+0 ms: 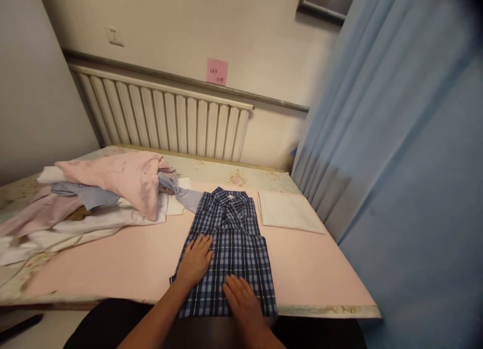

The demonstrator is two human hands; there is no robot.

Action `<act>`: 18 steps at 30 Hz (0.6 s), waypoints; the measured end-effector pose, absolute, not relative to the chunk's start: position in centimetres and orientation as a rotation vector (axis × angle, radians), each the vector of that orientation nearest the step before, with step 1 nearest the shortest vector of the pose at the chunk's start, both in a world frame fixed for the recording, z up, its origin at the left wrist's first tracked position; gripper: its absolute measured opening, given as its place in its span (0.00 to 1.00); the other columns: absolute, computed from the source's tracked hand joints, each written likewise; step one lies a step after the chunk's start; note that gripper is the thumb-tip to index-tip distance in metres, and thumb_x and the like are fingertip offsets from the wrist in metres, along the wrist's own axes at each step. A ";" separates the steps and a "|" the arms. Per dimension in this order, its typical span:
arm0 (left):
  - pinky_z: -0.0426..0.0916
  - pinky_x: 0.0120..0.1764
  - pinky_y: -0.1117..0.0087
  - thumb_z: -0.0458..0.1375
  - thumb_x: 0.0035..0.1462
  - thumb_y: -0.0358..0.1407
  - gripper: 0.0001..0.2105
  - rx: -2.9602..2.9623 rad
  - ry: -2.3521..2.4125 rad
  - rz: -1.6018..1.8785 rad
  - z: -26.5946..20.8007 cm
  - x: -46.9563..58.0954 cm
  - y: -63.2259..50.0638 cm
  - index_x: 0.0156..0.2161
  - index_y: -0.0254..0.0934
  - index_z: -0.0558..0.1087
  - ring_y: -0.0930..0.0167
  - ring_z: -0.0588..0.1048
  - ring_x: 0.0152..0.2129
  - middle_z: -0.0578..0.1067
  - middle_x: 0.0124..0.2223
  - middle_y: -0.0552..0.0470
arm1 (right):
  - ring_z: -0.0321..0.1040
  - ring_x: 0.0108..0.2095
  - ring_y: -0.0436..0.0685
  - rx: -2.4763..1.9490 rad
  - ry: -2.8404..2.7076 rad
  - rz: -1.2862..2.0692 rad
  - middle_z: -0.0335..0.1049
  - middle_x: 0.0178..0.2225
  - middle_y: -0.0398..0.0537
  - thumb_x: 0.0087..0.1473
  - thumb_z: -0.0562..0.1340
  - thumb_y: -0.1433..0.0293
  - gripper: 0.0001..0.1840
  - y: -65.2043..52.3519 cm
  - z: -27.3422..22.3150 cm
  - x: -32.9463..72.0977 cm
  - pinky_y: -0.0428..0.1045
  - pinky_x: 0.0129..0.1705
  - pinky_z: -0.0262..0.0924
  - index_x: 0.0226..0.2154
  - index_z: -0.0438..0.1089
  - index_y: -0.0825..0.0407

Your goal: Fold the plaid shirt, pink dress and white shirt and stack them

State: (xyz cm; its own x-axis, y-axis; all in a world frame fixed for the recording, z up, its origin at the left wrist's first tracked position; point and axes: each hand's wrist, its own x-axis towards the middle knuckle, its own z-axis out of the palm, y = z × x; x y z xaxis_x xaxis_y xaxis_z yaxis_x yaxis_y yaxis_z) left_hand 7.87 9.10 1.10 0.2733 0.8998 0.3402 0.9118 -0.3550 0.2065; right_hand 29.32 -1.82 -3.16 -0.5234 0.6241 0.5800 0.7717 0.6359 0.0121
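The blue plaid collared shirt lay folded on the pink cloth, its sleeves out of sight and neck label illegible. The left hand and right hand rested flat on it, fingers extended, hiding patches. The garment pile ran off the left edge, its lower layers partly buried.

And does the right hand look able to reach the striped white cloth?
Probably yes: the right hand rests on the plaid shirt, and only that shirt and the pink sheet lie between it and the striped white cloth.
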 end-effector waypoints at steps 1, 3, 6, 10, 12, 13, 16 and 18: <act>0.56 0.59 0.53 0.48 0.63 0.36 0.20 -2.493 -1.783 -0.638 1.3 7.8 9.0 0.58 0.39 0.66 0.62 0.58 0.62 0.66 0.61 0.49 | 0.59 0.58 0.59 -1.105 -2.318 -0.341 0.66 0.56 0.51 0.51 0.55 0.77 0.28 -1.8 -3.2 29.3 0.57 0.59 0.57 0.55 0.63 0.52; 0.58 0.59 0.54 0.47 0.63 0.36 0.20 -2.546 -1.764 -0.652 1.6 7.4 8.2 0.59 0.39 0.65 0.63 0.58 0.62 0.66 0.62 0.48 | 0.59 0.59 0.60 -1.120 -2.348 -0.287 0.65 0.57 0.52 0.48 0.56 0.76 0.30 -1.8 -3.3 29.4 0.58 0.60 0.56 0.56 0.62 0.52; 0.57 0.60 0.55 0.47 0.64 0.39 0.21 -2.688 -1.575 -0.655 1.8 6.4 5.6 0.61 0.42 0.61 0.64 0.57 0.62 0.63 0.63 0.49 | 0.56 0.60 0.61 -1.164 -2.430 -0.177 0.61 0.59 0.52 0.44 0.57 0.76 0.36 -1.9 -3.2 29.7 0.59 0.61 0.53 0.58 0.61 0.53; 0.55 0.61 0.53 0.53 0.61 0.42 0.27 -2.820 -1.352 -0.539 1.4 4.9 1.1 0.64 0.47 0.56 0.62 0.56 0.63 0.59 0.66 0.51 | 0.54 0.62 0.62 -1.222 -2.447 -0.100 0.59 0.61 0.51 0.41 0.57 0.79 0.39 -2.1 -3.0 30.2 0.60 0.62 0.52 0.59 0.60 0.51; 0.55 0.61 0.51 0.58 0.56 0.40 0.34 -2.842 -1.312 -0.474 1.1 4.3 -0.7 0.65 0.48 0.51 0.61 0.55 0.63 0.57 0.66 0.51 | 0.55 0.61 0.61 -1.223 -2.420 -0.120 0.61 0.60 0.50 0.42 0.56 0.80 0.38 -2.3 -3.0 30.6 0.60 0.62 0.53 0.59 0.60 0.50; 0.54 0.61 0.51 0.60 0.53 0.38 0.38 -2.840 -1.306 -0.441 0.9 4.1 -1.3 0.66 0.48 0.49 0.60 0.54 0.63 0.56 0.67 0.51 | 0.56 0.60 0.60 -1.211 -2.409 -0.137 0.62 0.59 0.49 0.43 0.55 0.81 0.38 -2.3 -2.9 31.0 0.59 0.61 0.55 0.59 0.60 0.50; 0.54 0.61 0.50 0.60 0.49 0.30 0.43 -2.785 -1.303 -0.337 0.3 3.8 -2.1 0.67 0.47 0.44 0.60 0.51 0.64 0.52 0.68 0.51 | 0.58 0.59 0.57 -1.161 -2.383 -0.200 0.64 0.58 0.48 0.44 0.52 0.83 0.39 -2.6 -2.6 32.6 0.57 0.59 0.58 0.60 0.58 0.49; 0.55 0.61 0.52 0.55 0.47 0.23 0.43 -2.720 -1.277 -0.299 -0.2 3.5 -2.2 0.67 0.46 0.45 0.61 0.51 0.64 0.53 0.68 0.51 | 0.60 0.59 0.57 -1.165 -2.343 -0.233 0.64 0.57 0.48 0.42 0.51 0.83 0.41 -2.7 -2.5 34.2 0.57 0.58 0.61 0.60 0.58 0.49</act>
State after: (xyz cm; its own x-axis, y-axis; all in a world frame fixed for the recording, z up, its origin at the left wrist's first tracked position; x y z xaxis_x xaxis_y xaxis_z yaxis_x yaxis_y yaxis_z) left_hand 3.54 -2.18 -0.18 0.6243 0.7468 0.2292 0.7709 -0.6364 -0.0263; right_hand 34.23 -2.73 -2.47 -0.5029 0.6959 0.5127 0.7833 0.6177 -0.0700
